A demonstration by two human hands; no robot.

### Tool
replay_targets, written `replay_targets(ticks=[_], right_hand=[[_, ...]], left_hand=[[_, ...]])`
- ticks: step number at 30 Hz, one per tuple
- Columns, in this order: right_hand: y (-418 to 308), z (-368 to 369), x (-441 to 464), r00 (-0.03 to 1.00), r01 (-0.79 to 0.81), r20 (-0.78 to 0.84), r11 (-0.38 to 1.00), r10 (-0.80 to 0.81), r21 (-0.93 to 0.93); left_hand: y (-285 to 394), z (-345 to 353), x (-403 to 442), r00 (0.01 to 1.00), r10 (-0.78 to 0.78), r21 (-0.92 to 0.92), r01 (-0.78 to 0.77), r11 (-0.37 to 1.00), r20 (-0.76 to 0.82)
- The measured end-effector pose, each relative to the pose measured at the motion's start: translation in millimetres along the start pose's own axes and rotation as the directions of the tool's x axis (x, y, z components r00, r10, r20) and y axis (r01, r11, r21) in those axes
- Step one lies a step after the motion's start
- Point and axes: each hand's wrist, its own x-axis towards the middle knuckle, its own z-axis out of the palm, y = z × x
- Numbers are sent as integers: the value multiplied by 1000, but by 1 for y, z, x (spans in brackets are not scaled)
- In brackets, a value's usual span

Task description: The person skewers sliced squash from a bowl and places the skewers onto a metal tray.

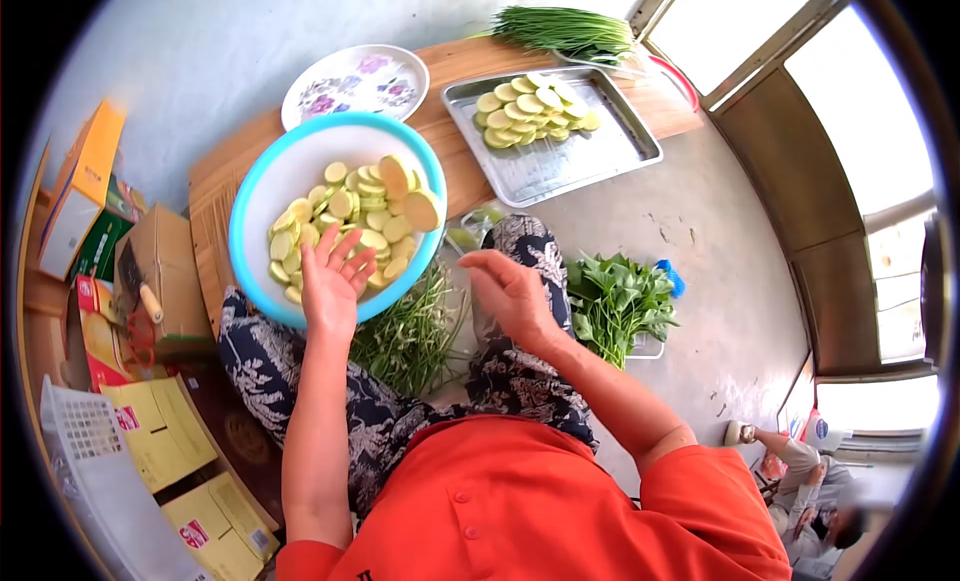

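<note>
A white basin with a blue rim holds many pale green zucchini slices. Two larger-looking slices show at its right side, seemingly in the air above the rest. My left hand is over the basin's near edge, palm up and fingers spread, with nothing in it. To the right of the basin, above my knee, is my right hand; its fingers are slightly bent and I see nothing in them. More slices lie piled on a metal tray.
The wooden table carries a flowered plate and a bundle of green chives. Greens lie below the basin, and leafy vegetables are at right. Cardboard boxes stand at left. Another person sits at lower right.
</note>
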Motion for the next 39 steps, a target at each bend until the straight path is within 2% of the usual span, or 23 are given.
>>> replay_targets(ticks=[3,5,7,8,9,12,16,20,22,23,26,29,31,33,34,37,38,39], right_hand=[[14,-38,15,995,-89,-48,994,92,70],[23,-64,28,987,-77,-133,991,92,114],[36,-95,43,978,-56,-200,997,67,56],[36,-112,50,976,-55,-206,995,71,79],[45,-129,60,971,-25,-239,1000,27,11],[65,-181,94,952,10,-301,985,-62,-174],[112,-241,143,915,-15,-368,901,-163,-434],[153,-276,180,897,-133,-422,829,-133,-544],[167,-286,198,879,-185,-436,705,-193,-685],[169,-289,206,878,-184,-439,709,-193,-681],[178,-293,228,912,-301,-404,555,-70,-775],[196,-287,228,948,-266,-318,501,-20,-824],[206,-284,230,939,-307,-343,535,34,-787],[217,-284,231,896,-414,-417,619,149,-668],[218,-285,229,894,-432,-408,601,187,-672],[231,-285,225,844,-513,-474,637,251,-575],[238,-285,225,830,-515,-491,698,264,-497],[244,-284,226,833,-512,-486,701,264,-497]], left_hand=[[-2,0,-1,999,-16,83,19,996,-36],[-1,1,-2,999,-18,135,25,990,-47],[-1,2,-4,997,40,201,-27,979,-63],[-1,5,-7,994,85,304,-59,951,-73],[-1,7,-8,988,134,404,-91,910,-78],[-11,-2,-10,961,265,657,-247,712,74],[-20,6,-17,940,292,752,-320,576,176],[-23,7,-17,938,300,784,-314,535,171],[-24,7,-17,939,300,789,-311,529,169],[-24,7,-17,940,298,794,-306,526,165],[-24,8,-18,943,288,811,-296,505,165],[-23,9,-19,947,282,823,-281,493,155],[-24,7,-18,952,273,819,-265,509,138],[-23,11,-17,954,273,815,-255,520,124],[-24,12,-19,956,271,810,-249,531,115],[-25,11,-18,957,261,818,-247,519,124],[-25,11,-18,957,264,819,-247,519,121],[-24,11,-19,959,257,815,-239,528,114]])
